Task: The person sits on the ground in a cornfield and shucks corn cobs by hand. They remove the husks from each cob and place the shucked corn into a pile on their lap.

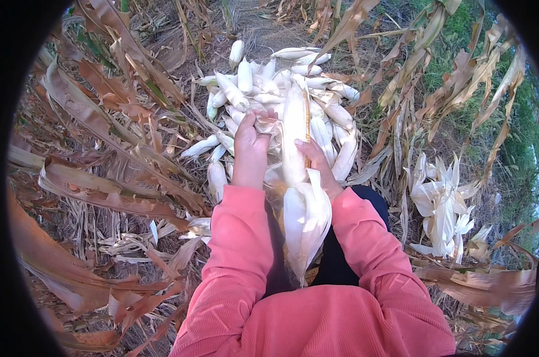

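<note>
An ear of corn (pixel 294 128) stands up in front of me, mostly wrapped in pale husk. A strip of yellow kernels shows along its right side. My right hand (pixel 317 159) grips its lower part from the right. Closed fingers of my left hand (pixel 253 143) hold a strip of corn husk (pixel 267 125) at the ear's left side. Broad peeled husk leaves (pixel 305 217) hang down from the ear toward my body. The far side of my right hand's grip is hidden by the ear.
A pile of corn ears in husk (pixel 268 83) lies on the ground just beyond my hands. Loose stripped husks (pixel 443 208) are heaped at the right. Dry corn stalks and leaves (pixel 97 119) crowd both sides, with green weeds (pixel 460 41) at the far right.
</note>
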The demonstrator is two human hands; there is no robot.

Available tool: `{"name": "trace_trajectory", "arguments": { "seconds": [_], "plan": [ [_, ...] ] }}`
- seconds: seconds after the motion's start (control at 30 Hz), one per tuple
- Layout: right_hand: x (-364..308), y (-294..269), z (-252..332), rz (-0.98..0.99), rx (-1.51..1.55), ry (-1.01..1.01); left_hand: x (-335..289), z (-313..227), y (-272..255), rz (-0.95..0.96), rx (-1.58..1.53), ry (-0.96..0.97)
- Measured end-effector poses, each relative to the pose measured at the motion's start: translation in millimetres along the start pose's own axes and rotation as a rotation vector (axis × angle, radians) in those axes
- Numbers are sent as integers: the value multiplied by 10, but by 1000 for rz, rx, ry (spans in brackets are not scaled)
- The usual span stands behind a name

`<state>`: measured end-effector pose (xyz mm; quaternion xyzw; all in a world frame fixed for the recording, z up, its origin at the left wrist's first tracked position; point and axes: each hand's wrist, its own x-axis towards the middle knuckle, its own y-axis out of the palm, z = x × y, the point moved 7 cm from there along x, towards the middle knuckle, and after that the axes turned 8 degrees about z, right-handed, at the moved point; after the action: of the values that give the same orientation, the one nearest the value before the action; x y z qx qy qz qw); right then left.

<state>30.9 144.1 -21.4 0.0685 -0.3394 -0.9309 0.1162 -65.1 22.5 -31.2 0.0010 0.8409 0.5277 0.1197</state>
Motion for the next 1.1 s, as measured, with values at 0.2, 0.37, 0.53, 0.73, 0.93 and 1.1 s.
{"name": "trace_trajectory", "arguments": {
  "seconds": [0.2,0.37,0.53,0.73,0.93,1.1],
  "plan": [
    [250,-314,-224,-18,330,29,-33,226,177,41,126,-32],
    [308,-393,-79,-65,194,-84,-162,227,390,232,187,-113],
    [313,-710,88,-309,272,-198,-214,-122,333,269,167,-29],
    [21,-1512,563,-662,532,-560,-208,-571,207,193,76,112],
    [-67,-1429,739,-615,502,-673,-201,-658,187,159,340,158],
    [-38,-1260,981,-577,160,-706,-305,-1026,324,-140,1217,627]
  ]
}}
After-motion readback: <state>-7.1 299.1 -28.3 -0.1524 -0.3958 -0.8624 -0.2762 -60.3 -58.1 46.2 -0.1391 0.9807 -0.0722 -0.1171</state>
